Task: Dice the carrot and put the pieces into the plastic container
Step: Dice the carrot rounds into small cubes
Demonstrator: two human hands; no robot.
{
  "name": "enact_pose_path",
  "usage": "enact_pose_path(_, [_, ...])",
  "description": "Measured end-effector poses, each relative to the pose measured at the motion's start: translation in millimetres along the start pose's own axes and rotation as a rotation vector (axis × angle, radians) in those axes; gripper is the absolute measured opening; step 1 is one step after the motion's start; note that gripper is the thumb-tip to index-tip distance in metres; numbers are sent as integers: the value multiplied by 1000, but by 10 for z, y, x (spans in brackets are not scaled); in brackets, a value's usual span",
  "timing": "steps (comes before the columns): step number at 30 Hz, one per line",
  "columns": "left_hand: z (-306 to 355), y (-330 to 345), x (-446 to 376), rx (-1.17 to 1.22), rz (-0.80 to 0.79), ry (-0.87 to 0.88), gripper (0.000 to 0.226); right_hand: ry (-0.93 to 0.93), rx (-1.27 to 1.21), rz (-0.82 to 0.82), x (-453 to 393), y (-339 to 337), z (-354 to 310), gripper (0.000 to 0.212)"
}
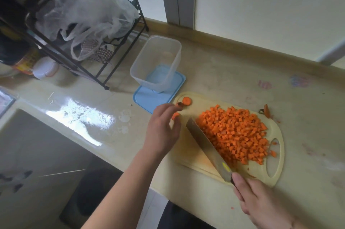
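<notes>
Carrot dice (236, 133) lie heaped on the middle and right of a pale cutting board (188, 156) that sits near the front edge of the bench (224, 72). The right hand (261, 202) grips the handle of a knife (209, 149), its blade resting on the board along the left side of the heap. The left hand (163, 128) pinches a small carrot piece (175, 115) in its fingertips over the board's left end, beside a round carrot slice (186, 101). Behind the board, the clear plastic container (158, 62) stands on a blue lid (149, 99), with no dice in it. A carrot end (266, 110) lies at the board's far right corner. A black wire rack (104, 64) holding plastic bags (87, 10) stands at the bench's back left.
</notes>
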State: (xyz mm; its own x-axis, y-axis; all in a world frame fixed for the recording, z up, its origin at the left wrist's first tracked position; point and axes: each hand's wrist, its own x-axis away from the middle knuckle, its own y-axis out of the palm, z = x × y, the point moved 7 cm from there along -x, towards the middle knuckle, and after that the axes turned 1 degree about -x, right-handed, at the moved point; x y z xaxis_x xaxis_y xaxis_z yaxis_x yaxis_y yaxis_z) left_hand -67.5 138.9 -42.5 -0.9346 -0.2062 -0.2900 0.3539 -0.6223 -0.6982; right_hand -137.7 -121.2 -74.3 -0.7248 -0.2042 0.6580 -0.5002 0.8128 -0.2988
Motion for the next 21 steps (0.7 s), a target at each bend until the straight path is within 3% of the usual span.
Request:
enact_pose_path(4, [95, 423, -359, -279, -226, 228, 32, 102, -135, 76, 98, -9, 81, 77])
enact_pose_path(7, [-8, 554, -470, -360, -244, 231, 30, 89, -257, 200, 164, -89, 100, 79])
enact_pose_path(9, [-49, 588, -478, -345, -231, 236, 24, 87, -349, 271, 184, -124, 143, 94])
enact_pose_path(12, [39, 536, -440, -319, -201, 292, 20, 95, -409, 302, 183, -155, 190, 102])
enact_pose_path(17, [125, 184, 31, -182, -110, 264, 21, 1, -286, 239, 143, -102, 163, 96])
enact_pose_path(21, [78, 232, 610, -145, -203, 288, 16, -185, 30, 215, 125, -14, -71, 61])
